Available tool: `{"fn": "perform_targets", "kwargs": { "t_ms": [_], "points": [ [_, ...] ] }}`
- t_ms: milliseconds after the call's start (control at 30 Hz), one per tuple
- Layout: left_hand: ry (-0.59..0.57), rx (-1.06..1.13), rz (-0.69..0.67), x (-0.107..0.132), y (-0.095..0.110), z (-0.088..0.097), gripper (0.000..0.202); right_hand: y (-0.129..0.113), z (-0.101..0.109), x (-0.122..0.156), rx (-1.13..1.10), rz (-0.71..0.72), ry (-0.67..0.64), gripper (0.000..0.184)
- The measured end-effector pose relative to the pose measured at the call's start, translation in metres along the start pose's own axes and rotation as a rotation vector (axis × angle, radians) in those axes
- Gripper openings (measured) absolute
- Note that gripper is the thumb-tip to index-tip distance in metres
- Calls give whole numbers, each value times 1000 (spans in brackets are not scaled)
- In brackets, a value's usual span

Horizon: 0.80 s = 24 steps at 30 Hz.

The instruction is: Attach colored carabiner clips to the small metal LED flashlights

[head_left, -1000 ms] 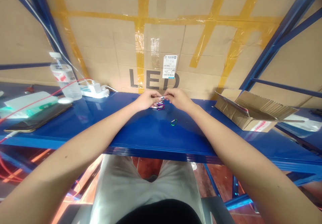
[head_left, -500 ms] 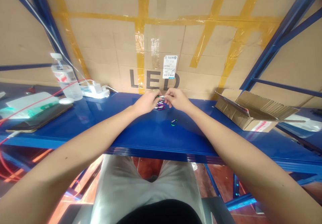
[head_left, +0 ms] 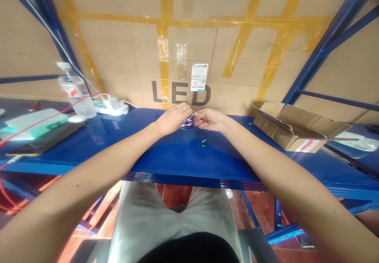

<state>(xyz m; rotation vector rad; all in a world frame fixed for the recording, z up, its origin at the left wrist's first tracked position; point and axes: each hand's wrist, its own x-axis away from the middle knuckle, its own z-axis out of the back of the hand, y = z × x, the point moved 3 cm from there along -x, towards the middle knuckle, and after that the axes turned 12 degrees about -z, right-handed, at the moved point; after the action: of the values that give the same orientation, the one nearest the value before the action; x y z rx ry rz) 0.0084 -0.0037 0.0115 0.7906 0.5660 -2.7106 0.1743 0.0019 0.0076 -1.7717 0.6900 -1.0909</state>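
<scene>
A bunch of small, shiny carabiners [head_left: 188, 122], purple and silver among them, sits between my two hands above the blue tabletop. My left hand [head_left: 172, 119], a gold ring on one finger, curls over the bunch from the left and grips it; its fingertips are partly hidden. From the right, my right hand [head_left: 211, 120] pinches at the upper edge of the bunch with thumb and fingers, apparently on one carabiner. Closer to me, a single green carabiner [head_left: 204, 142] lies by itself on the table.
An open cardboard box [head_left: 296, 133] stands on the blue table [head_left: 177, 158] at right. To the left are a water bottle [head_left: 75, 93], a power strip [head_left: 111, 106], a dark tablet-like device [head_left: 44, 140] and a red cable. A large taped carton [head_left: 133, 54] rises behind.
My hands have drawn slightly apart, and the left has rolled over so its ring shows. My right hand has lowered a little. The lone green carabiner stays put.
</scene>
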Motion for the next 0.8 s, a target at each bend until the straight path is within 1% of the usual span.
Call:
{"fn": "perform_targets", "kwargs": {
  "t_ms": [67,133,167,233,333,400,433,500,600,700,800],
  "points": [
    [-3,-4,-18,-2,1,2,28,-1,0,1,-47,-92,-42,24],
    [19,9,-8,-2,1,4,27,-2,0,3,-45,-88,-50,22],
    [37,22,5,-2,1,5,25,-3,-1,4,-24,-53,-38,21],
    [82,60,48,-1,-1,4,22,-5,-3,4,64,81,33,21],
    [168,136,148,2,-6,0,16,-9,-5,4,330,339,252,29],
    [217,168,223,3,-8,-3,12,-11,-5,2,537,455,373,30],
    [233,175,252,3,-9,-4,10,-12,-4,1,623,488,395,29],
    [243,181,282,2,-10,-6,10,-12,-2,0,752,520,389,25],
    [239,201,275,0,-9,-9,11,-12,1,2,883,544,403,23],
    [245,197,241,2,-9,-9,11,-12,1,8,993,589,460,28],
    [230,155,159,4,-7,-9,11,-11,-1,10,1007,578,456,30]
  ]
}}
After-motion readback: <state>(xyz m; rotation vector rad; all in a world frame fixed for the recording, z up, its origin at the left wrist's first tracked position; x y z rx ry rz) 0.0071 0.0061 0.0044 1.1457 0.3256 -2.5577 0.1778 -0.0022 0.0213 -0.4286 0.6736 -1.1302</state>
